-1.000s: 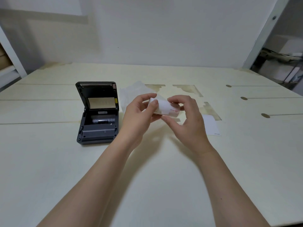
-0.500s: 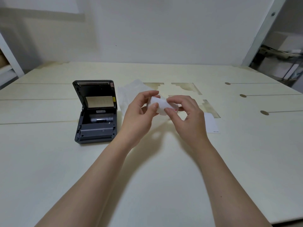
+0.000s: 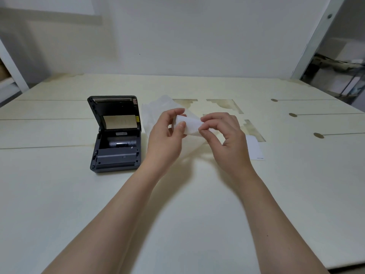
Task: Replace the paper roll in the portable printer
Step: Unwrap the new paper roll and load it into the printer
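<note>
A dark grey portable printer sits on the table at left with its lid tilted up and its paper bay exposed; a grey roller shows inside. A white paper roll is held above the table, right of the printer. My left hand grips the roll's left end between thumb and fingers. My right hand pinches the roll's right side with thumb and forefinger.
A crumpled white wrapper lies behind my hands. A small white card rests to the right. The cream table has dark cut-out patches and slots at the back right. Shelving stands at the far right.
The roll has turned in my fingers; the red marking at its right end no longer shows. Both hands stay in about the same place.
</note>
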Available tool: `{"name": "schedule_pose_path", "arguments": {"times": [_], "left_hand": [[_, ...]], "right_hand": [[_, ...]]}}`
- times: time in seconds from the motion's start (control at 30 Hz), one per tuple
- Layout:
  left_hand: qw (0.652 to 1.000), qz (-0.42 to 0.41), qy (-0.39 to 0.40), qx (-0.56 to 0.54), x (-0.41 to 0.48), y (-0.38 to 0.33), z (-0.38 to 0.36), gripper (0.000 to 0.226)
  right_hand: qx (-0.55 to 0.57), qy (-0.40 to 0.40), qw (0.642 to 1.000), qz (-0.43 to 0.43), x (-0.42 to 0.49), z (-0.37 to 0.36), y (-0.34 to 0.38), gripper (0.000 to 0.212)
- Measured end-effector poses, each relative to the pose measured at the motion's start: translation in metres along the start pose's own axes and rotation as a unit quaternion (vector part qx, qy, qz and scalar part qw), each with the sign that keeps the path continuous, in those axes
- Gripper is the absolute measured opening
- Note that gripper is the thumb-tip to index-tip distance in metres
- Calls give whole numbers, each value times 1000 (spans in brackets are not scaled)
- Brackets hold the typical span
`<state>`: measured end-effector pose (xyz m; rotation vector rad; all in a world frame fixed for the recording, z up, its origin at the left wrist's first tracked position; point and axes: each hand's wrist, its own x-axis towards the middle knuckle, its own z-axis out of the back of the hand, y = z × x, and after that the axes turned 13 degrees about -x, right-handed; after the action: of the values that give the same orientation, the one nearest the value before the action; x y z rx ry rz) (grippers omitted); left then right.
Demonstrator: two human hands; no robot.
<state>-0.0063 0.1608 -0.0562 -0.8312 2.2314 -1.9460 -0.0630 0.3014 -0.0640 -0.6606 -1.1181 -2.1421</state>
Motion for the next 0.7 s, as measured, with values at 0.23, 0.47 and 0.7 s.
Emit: {"name": "schedule_pose_path", "arguments": {"times": [0.23, 0.47, 0.7], "left_hand": [[987, -3, -157, -42, 14, 5, 16, 30], [981, -2, -185, -61, 15, 11, 14, 29], [979, 22, -185, -76, 16, 10, 11, 26]], "right_hand": [[39, -39, 985, -165, 4, 1, -12, 6], [-131, 142, 950, -246, 18, -31, -8, 19], [-308, 126, 913, -235, 14, -56, -24, 29]]}}
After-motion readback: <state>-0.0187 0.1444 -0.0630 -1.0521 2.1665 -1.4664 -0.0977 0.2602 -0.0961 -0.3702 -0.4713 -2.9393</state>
